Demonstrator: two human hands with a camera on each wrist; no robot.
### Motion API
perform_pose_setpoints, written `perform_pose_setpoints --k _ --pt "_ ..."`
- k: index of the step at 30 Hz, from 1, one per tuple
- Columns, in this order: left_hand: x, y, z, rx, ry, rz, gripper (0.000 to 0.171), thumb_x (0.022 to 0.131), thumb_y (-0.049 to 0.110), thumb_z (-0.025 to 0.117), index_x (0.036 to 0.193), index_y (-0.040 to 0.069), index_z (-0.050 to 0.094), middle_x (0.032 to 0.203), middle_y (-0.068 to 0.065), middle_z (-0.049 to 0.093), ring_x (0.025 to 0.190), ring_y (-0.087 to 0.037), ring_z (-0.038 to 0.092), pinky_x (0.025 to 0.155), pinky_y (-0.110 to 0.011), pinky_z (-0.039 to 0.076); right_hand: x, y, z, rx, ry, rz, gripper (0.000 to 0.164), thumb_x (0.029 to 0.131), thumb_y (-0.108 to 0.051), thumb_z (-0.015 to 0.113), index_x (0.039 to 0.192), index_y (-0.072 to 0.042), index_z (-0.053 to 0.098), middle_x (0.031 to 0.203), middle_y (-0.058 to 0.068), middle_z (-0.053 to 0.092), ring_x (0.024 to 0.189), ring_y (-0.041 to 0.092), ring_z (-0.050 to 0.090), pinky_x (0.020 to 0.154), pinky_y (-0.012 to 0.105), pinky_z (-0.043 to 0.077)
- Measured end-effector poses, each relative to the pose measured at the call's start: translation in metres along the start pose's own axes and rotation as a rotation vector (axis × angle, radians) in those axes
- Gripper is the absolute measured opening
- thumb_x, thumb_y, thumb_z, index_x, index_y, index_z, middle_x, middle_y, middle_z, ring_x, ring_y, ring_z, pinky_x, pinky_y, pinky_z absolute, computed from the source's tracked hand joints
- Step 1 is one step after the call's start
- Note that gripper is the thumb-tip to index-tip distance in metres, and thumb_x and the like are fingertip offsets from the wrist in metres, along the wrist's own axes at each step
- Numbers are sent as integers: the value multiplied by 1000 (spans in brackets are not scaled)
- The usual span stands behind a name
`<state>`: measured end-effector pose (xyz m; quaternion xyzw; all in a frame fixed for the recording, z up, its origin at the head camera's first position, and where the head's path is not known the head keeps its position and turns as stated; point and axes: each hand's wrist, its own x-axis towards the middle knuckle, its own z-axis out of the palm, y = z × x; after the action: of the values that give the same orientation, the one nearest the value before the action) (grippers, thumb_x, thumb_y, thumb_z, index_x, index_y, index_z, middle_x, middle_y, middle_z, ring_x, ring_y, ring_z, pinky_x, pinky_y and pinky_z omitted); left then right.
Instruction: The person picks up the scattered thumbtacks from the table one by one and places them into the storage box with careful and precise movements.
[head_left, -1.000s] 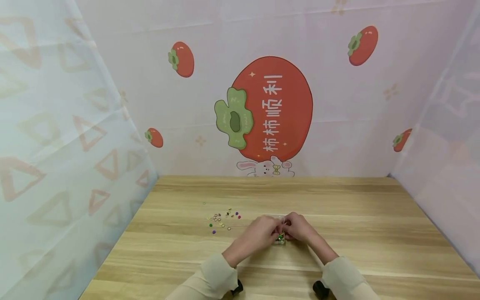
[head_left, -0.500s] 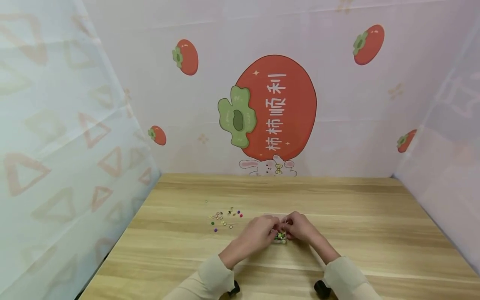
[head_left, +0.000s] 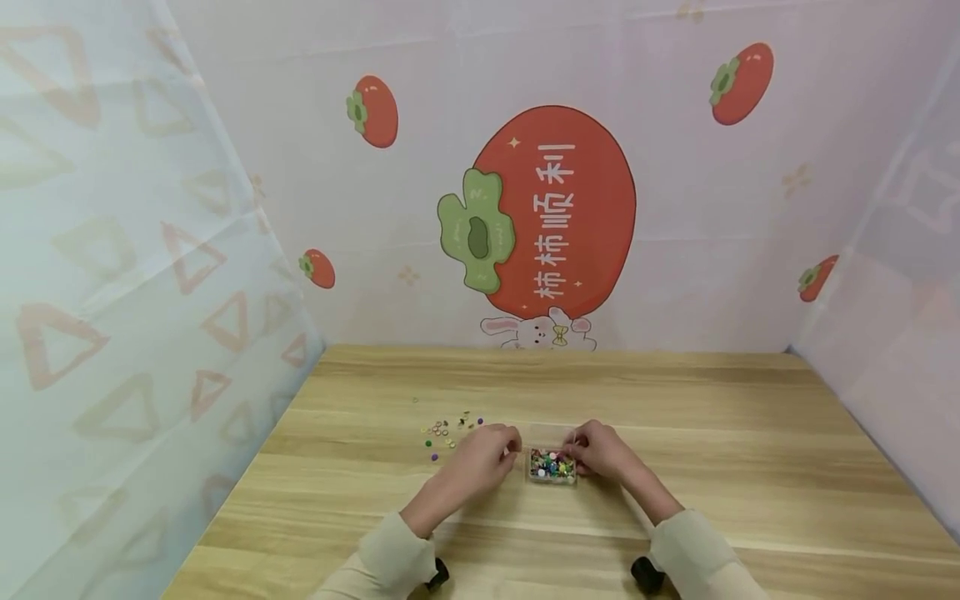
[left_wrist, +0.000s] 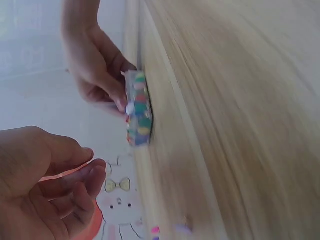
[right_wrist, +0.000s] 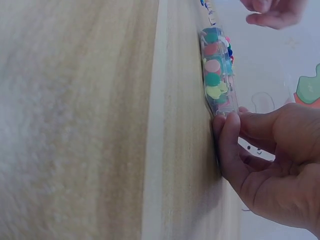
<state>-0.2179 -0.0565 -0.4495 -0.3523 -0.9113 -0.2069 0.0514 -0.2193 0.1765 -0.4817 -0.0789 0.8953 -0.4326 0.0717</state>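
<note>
A small clear plastic box point(head_left: 552, 480) filled with colourful round-headed thumbtacks point(head_left: 553, 465) sits on the table, its clear lid point(head_left: 546, 433) raised at the back. My right hand point(head_left: 600, 448) pinches the box's right end; in the right wrist view, thumb and fingers of that hand point(right_wrist: 272, 155) close on the clear end wall. Left of the box, my left hand point(head_left: 483, 457) hovers apart from it. Seen from the left wrist, this hand's point(left_wrist: 55, 185) fingers are loosely curved, thumb near the index finger, with nothing visible between them.
Several loose thumbtacks point(head_left: 438, 430) lie scattered on the wooden table point(head_left: 712, 417), left of the box and partly behind my left hand. A printed cloth wall point(head_left: 675, 292) stands behind the table, with further cloth walls at both sides.
My left hand has moved left, away from the box, uncovering the thumbtacks inside. My right hand stays at the box's right end. The head view has shifted slightly.
</note>
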Motion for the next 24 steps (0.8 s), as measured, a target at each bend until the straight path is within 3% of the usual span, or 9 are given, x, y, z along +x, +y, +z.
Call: perform_pose_setpoints --k 5,13,18,24 --pt "-7 -20 -8 21 11 -63 10 87 2 63 93 9 68 87 -3 68 77 -11 59 65 -26 53 1 -1 -2 -1 1 -5 13 91 -2 59 89 -2 72 70 5 67 49 8 55 45 19 46" --pt "-20 -47 -12 35 -8 -47 7 83 -1 65 85 6 67 83 -5 68 78 -16 61 68 -32 54 1 1 -3 -10 0 -1 13 91 -3 59 89 -2 72 71 6 67 48 8 55 45 18 46" --pt "-29 -54 -12 32 -71 -54 8 85 8 68 78 10 65 71 3 62 64 -7 53 59 -25 50 2 1 -2 -10 -1 -1 13 92 -3 59 88 -2 71 73 6 67 49 7 55 45 18 45" --pt "-39 -54 -13 -20 -207 -132 18 82 25 73 73 18 59 63 9 53 55 -4 47 52 -22 43 2 2 0 6 3 6 13 92 -2 59 88 -2 71 71 5 65 50 8 56 46 20 47"
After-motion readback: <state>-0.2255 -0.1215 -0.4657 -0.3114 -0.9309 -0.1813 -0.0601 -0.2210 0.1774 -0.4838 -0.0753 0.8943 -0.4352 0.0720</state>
